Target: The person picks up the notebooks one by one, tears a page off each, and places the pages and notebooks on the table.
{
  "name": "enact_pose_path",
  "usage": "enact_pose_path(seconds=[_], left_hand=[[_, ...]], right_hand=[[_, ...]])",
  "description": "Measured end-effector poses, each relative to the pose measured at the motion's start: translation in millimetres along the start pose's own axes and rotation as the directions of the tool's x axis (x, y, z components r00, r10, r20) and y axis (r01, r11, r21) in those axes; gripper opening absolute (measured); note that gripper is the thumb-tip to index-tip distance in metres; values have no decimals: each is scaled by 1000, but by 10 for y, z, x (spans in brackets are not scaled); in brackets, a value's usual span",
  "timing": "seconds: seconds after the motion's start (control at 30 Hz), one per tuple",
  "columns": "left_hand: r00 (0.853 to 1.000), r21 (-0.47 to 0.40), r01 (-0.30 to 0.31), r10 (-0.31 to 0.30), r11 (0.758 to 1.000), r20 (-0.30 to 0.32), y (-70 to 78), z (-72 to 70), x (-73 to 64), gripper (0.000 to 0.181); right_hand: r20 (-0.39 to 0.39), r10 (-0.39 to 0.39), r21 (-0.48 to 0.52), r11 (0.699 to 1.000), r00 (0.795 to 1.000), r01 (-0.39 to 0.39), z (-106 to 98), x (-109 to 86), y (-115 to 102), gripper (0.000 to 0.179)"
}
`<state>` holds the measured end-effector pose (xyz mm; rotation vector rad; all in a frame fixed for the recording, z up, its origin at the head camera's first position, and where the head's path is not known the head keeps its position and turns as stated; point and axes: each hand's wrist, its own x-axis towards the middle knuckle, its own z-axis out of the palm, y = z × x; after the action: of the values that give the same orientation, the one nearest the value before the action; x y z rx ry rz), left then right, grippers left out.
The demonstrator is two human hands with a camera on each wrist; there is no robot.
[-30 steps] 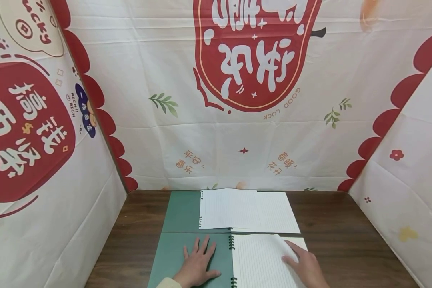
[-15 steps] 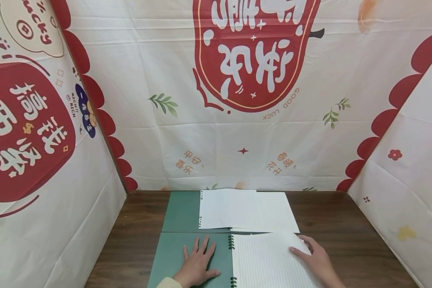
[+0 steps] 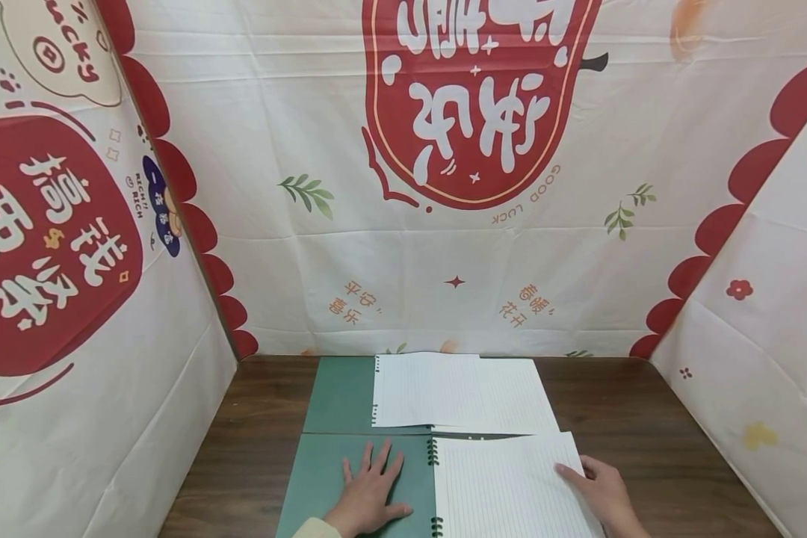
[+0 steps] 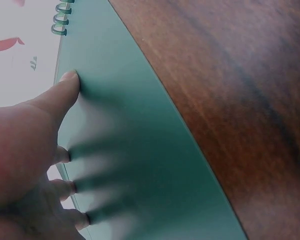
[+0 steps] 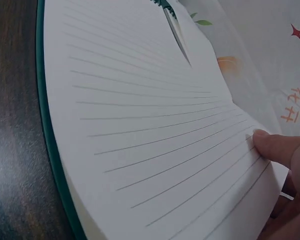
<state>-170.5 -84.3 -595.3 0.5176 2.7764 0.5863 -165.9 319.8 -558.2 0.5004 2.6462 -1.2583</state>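
A spiral notebook lies open, its green cover (image 3: pixel 323 478) on the left and lined pages on the right of the wire spiral (image 3: pixel 433 453). My left hand (image 3: pixel 370 493) rests on the cover with its fingers spread; in the left wrist view the thumb (image 4: pixel 65 92) presses near the spiral side. At the right edge of the lined page (image 3: pixel 504 478), my right hand (image 3: pixel 601 489) pinches the sheet between thumb and fingers. The right wrist view shows the sheet bent up toward the thumb (image 5: pixel 275 145), with a gap beside the spiral (image 5: pixel 165 6). Most right fingers are hidden behind the paper.
Behind the notebook, a second green cover (image 3: pixel 339 396) lies with a loose lined sheet (image 3: pixel 417 388), holes along its left edge, overlapping it and another lined page (image 3: pixel 518 396). The brown wooden table (image 3: pixel 235 448) meets a printed white cloth (image 3: pixel 403 291) at the back and sides.
My right hand has moved to the right with the page edge, drawing the curled sheet out flatter over the pages beneath. The left hand has stayed in place.
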Motion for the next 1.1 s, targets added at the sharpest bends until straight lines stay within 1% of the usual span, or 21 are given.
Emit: enact_pose_path(seconds=[0.13, 0.23, 0.5, 0.63, 0.77, 0.93, 1.1], left_hand=[[1000, 8, 0, 0, 1000, 1, -11, 13, 11, 84], [1000, 8, -1, 1, 1000, 1, -14, 17, 7, 84], [1000, 14, -8, 8, 1000, -5, -38, 44, 7, 84], [1000, 18, -8, 8, 1000, -9, -39, 48, 12, 84], [1000, 25, -6, 6, 1000, -12, -19, 29, 5, 84], [1000, 34, -2, 3, 999, -13, 17, -3, -11, 83], [1000, 40, 0, 0, 999, -3, 29, -24, -9, 83]], right_hand=[[-14, -11, -53, 999, 1000, 10, 2, -10, 40, 77], [-28, -8, -67, 998, 1000, 6, 10, -7, 68, 78], [-52, -6, -75, 997, 999, 3, 35, 35, 98, 80], [-65, -11, -86, 996, 998, 5, 38, 53, 113, 77], [-61, -9, -92, 996, 998, 3, 42, 54, 124, 72], [-55, 0, -74, 997, 998, -4, 52, 52, 125, 75], [-58, 24, -62, 998, 998, -28, 66, 54, 108, 73]])
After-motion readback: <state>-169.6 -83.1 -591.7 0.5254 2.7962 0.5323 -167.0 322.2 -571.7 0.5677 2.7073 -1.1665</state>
